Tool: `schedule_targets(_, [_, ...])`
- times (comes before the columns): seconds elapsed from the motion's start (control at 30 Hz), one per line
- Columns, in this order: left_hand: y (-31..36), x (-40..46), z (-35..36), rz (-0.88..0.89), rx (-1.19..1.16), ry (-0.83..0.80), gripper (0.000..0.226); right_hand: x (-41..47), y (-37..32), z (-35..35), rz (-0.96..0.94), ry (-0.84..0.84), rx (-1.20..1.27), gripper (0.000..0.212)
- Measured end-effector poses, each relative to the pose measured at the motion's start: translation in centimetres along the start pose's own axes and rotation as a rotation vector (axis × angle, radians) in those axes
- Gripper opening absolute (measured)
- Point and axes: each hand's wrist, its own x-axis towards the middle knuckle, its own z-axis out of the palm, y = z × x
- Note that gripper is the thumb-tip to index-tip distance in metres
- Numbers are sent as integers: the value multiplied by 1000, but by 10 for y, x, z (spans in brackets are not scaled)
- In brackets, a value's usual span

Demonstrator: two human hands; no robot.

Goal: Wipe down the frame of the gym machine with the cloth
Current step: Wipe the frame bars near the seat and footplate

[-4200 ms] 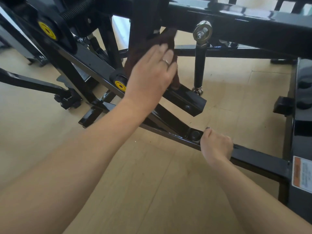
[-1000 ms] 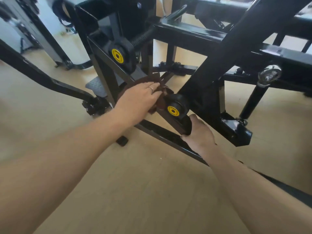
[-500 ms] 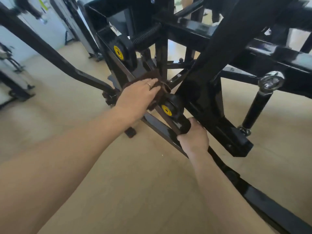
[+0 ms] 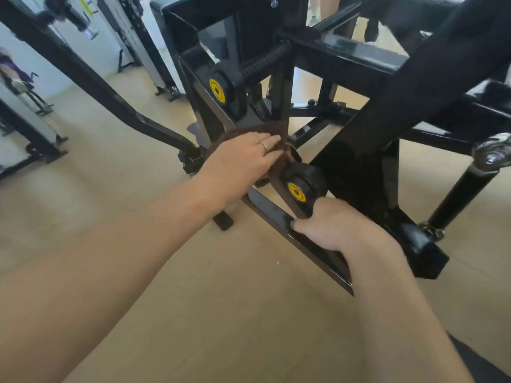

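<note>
Head view: yellow label [image 4: 296, 192] on frame [image 4: 276, 214], writing unreadable.

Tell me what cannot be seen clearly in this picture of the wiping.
- Brown cloth, head view: mostly covered by the left hand.
- Right hand fingertips: wrapped behind the black bar.
- Yellow cap lettering: too small.
- Frame top: cut off by the upper edge.
- Background machines: blurred.

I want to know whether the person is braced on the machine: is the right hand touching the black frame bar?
Touching. The head view shows the right hand gripping the slanted frame bar, thumb lying on its top face.
</note>
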Motion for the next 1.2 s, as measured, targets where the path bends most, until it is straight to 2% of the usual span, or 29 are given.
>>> schedule_targets(0.07, [-16, 0, -8, 63, 98, 40, 51, -18, -13, -16, -84, 2, -72, 29])
schedule_targets(0.1, [-26, -2, -13, 67, 125, 75, 50, -24, -22, -22, -138, 63, -43, 26])
schedule_targets(0.17, [-51, -8, -24, 62, 161, 174, 55, -27, -46, -29, -263, 337, 98, 12])
schedule_targets(0.2, [-65, -9, -29, 47, 164, 235, 56, -22, -58, -30, -312, 486, 142, 14])
schedule_targets(0.27, [-89, -6, -35, -2, 143, 313, 55, 1, -74, -26, -361, 632, 100, 38])
schedule_targets(0.33, [-104, 3, -37, -35, 52, 301, 58, 26, -83, -16, -324, 604, -58, 56])
schedule_targets(0.47, [-112, 13, -35, -109, -237, 245, 66, 51, -78, 6, -189, 561, -401, 68])
schedule_targets(0.57, [-127, 24, -39, -357, -600, 196, 68, 55, -76, 4, -188, 569, -441, 70])
schedule_targets(0.63, [-138, 29, -39, -492, -859, 137, 62, 57, -75, 2, -182, 555, -459, 75])
schedule_targets(0.73, [-135, 26, -35, -525, -973, 111, 62, 55, -73, 6, -200, 573, -472, 83])
schedule_targets(0.83, [-126, 14, -33, -424, -856, 185, 71, 54, -71, 7, -212, 582, -492, 89])
schedule_targets(0.9, [-124, 10, -32, -290, -707, 213, 70, 56, -71, 8, -208, 599, -504, 92])
schedule_targets(1.03, [-117, 11, -26, 110, -181, 260, 56, 56, -70, 10, -223, 634, -530, 94])
schedule_targets(1.1, [-120, 10, -22, 175, -69, 250, 55, 56, -68, 10, -233, 639, -531, 94])
schedule_targets(1.2, [-133, 12, -23, 177, -71, 245, 58, 58, -68, 11, -247, 648, -522, 95])
